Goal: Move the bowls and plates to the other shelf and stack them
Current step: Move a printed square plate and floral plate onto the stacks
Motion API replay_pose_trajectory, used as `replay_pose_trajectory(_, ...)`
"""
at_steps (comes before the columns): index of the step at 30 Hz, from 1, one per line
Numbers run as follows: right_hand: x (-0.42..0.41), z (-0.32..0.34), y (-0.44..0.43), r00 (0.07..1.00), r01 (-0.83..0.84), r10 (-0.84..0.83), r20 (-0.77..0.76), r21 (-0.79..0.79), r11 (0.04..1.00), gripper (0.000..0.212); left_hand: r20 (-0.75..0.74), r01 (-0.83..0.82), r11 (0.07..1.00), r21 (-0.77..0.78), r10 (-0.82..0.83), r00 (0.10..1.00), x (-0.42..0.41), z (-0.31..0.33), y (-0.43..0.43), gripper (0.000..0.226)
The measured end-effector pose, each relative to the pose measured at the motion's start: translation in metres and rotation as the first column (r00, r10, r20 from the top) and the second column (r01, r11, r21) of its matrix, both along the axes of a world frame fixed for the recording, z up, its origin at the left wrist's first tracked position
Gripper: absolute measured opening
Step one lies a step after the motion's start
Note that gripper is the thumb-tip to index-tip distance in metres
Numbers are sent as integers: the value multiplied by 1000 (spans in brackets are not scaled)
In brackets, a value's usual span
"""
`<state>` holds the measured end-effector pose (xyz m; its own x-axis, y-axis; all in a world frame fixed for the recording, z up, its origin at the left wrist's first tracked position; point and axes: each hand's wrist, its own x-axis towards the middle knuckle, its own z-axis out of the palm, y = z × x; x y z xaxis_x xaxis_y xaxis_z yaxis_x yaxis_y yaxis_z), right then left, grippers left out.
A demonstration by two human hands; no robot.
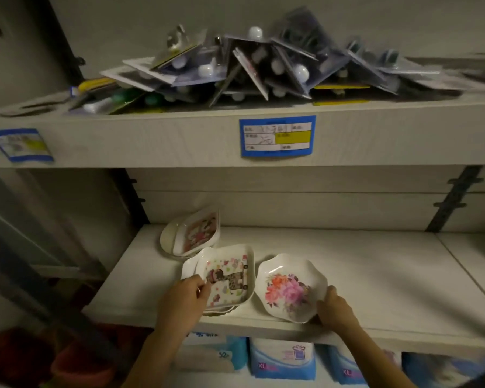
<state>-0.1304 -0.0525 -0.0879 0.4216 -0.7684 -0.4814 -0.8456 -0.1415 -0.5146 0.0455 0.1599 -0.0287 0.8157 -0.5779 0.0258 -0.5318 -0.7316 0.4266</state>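
Stacking looks partly done on the white shelf (375,275), where the left hand (185,299) grips the square cartoon-print plate (230,278) topping the front-edge pile and the right hand (335,308) holds the scalloped white floral bowl (289,287) just beside it, not yet stacked.

Scene is being lit dimly. Brightest patch is being cast on the shelf board (361,275) beyond the right hand (336,309); space left of the left hand (182,301) is being swallowed by shadow. Flowered plate (289,287) at the right thumb is being rendered sharp, square plate (230,273) at the left fingertips slightly softer. Carded packages (249,68) well above both hands are being smeared by blur. Shelf edges are being bowed near frame borders.
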Motion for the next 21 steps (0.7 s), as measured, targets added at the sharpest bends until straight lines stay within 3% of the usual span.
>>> replay_pose_trajectory(5, -4, 5, 3, 999, 38, -40, -22, -102, 994, 29, 2, -17, 1000, 26, 17, 1000, 26, -11, 3, 26)
replay_pose_trajectory(11, -27, 22, 12, 992, 106, -94, 87, -153, 983, 5, 0, 18, 976, 215, -18, 1000, 32, -30, -18, 30)
replay_pose_trajectory(16, -43, 29, 18, 986, 128, -101, 133, -210, 969, 8, 30, -46, 923, 383, 38, 999, 39, -34, -40, 38)
replay_pose_trajectory(21, -56, 29, 17, 976, 169, -129, 173, -240, 956, 9, -9, -61, 936, 347, 69, 998, 43, -43, -42, 37)
